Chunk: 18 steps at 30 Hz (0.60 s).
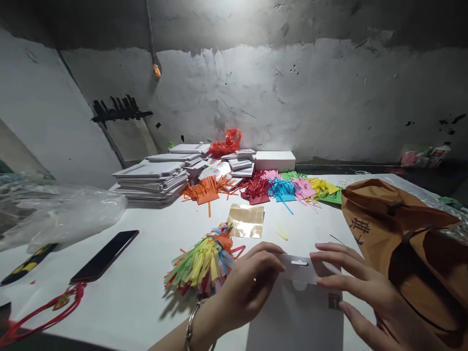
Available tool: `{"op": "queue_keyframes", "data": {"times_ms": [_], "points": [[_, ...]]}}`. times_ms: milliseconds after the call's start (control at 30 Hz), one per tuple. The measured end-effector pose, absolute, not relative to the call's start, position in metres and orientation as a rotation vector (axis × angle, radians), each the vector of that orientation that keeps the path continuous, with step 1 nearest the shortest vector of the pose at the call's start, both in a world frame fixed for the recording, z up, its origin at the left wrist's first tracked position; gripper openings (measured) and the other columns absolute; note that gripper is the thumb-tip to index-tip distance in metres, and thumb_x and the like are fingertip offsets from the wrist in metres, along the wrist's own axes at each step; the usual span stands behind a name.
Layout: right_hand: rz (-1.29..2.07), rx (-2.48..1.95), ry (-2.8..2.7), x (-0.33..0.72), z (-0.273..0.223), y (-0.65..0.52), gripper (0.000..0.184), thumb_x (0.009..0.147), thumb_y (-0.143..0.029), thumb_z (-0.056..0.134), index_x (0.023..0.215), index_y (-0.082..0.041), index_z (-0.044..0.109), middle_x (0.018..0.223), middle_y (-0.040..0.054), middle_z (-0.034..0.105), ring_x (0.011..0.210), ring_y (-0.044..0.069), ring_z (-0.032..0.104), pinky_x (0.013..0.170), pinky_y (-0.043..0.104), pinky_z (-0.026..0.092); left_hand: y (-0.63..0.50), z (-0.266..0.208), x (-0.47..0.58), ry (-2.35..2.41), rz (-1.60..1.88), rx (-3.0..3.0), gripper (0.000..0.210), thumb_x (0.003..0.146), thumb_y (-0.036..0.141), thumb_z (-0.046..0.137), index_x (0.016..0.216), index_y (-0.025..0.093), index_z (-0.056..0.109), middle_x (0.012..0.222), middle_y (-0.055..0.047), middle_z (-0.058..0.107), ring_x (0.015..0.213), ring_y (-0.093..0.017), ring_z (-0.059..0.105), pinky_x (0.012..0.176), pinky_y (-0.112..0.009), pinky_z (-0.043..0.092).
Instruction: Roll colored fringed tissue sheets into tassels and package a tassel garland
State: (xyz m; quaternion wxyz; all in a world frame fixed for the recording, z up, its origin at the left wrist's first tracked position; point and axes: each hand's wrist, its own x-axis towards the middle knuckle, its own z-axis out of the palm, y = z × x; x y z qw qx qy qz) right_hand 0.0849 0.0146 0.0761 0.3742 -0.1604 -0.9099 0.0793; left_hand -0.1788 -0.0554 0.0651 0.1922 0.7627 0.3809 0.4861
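A flat white packaging box [296, 314] with a hang slot in its top flap lies at the front edge of the table, its lower end cut off by the frame. My left hand [248, 285], a metal bangle on its wrist, is closed with its fingertips at the flap's left corner. Stretched out and apart, the fingers of my right hand [365, 287] rest along the flap's right side. Just left of my left hand sits a bundle of multicoloured paper fringe [203, 263]. Behind it lies a square of shiny gold paper [246, 221].
Stacked white flat boxes [149, 178] stand at the back left. Fringed orange [207, 191], dark red [258, 189] and blue paper [283, 189] lies at the back. A phone [106, 256] with a red strap is at left, a brown bag [380, 209] at right.
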Motion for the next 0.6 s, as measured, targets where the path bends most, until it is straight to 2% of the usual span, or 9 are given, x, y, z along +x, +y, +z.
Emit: {"op": "queue_keyframes", "data": {"times_ms": [100,200,333,467,600], "points": [[0.062,-0.423,-2.384,0.069,0.075,0.015,0.039,0.095,-0.021,0.059,0.135,-0.022,0.056,0.12,0.012,0.071,0.113,0.027,0.067,0.095,0.04,0.059,-0.054,0.066,-0.176,1.034,1.278,2.23,0.027,0.095,0.001,0.048,0.11,0.021,0.058,0.117,-0.01,0.062,0.104,-0.017,0.063,0.087,-0.024,0.05],[0.088,-0.411,-2.509,0.055,0.069,0.015,0.048,0.099,-0.012,0.05,0.146,-0.018,0.042,0.111,0.0111,0.07,0.093,0.021,0.069,0.076,0.031,0.06,-0.052,0.067,-0.175,0.992,1.249,2.227,0.031,0.094,-0.001,0.047,0.114,0.022,0.057,0.117,-0.01,0.063,0.103,-0.016,0.063,0.085,-0.024,0.05],[0.093,-0.433,-2.641,0.052,0.064,0.018,0.047,0.099,-0.013,0.049,0.145,-0.014,0.038,0.105,0.01,0.065,0.085,0.022,0.068,0.066,0.033,0.058,-0.051,0.061,-0.178,1.001,1.221,2.138,0.037,0.091,-0.002,0.047,0.118,0.022,0.057,0.118,-0.009,0.062,0.102,-0.017,0.062,0.085,-0.025,0.05],[0.049,-0.417,-2.733,0.054,0.063,0.022,0.056,0.094,-0.012,0.056,0.146,-0.012,0.034,0.1,0.0074,0.062,0.079,0.023,0.067,0.06,0.034,0.056,-0.049,0.056,-0.181,1.008,1.182,2.096,0.043,0.087,-0.002,0.048,0.123,0.022,0.056,0.118,-0.009,0.061,0.105,-0.019,0.06,0.089,-0.029,0.05],[0.281,-0.557,-2.768,0.051,0.063,0.025,0.041,0.091,-0.009,0.055,0.129,-0.019,0.046,0.099,0.0036,0.063,0.084,0.021,0.067,0.065,0.032,0.053,-0.045,0.057,-0.18,1.01,1.13,2.103,0.035,0.092,0.004,0.049,0.123,0.019,0.056,0.116,-0.012,0.062,0.105,-0.021,0.061,0.091,-0.033,0.051]]}}
